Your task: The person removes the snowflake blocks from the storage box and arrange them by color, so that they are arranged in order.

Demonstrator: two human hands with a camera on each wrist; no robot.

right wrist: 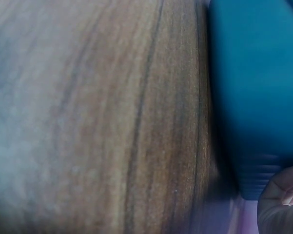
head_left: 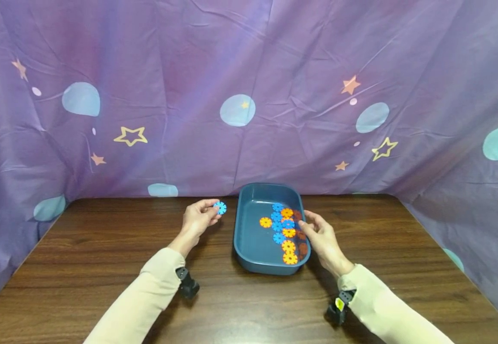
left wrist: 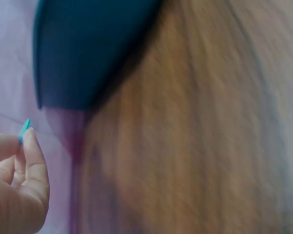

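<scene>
Between thumb and fingertips, my left hand pinches a blue notched plastic disc, just left of a blue-grey plastic tub. Seen edge-on in the left wrist view, the disc stands up from the fingertips. My right hand grips the tub's right wall, the thumb at the rim and the fingers on the outer side. Inside the tub lie several notched discs, blue ones and orange ones, mostly toward the right side. In the right wrist view the tub's outer wall fills the right part.
The tub stands on a dark wooden table, toward its back edge. A purple curtain with stars and blue spots hangs behind and at the sides. A black camera mount is strapped on each wrist over light sleeves.
</scene>
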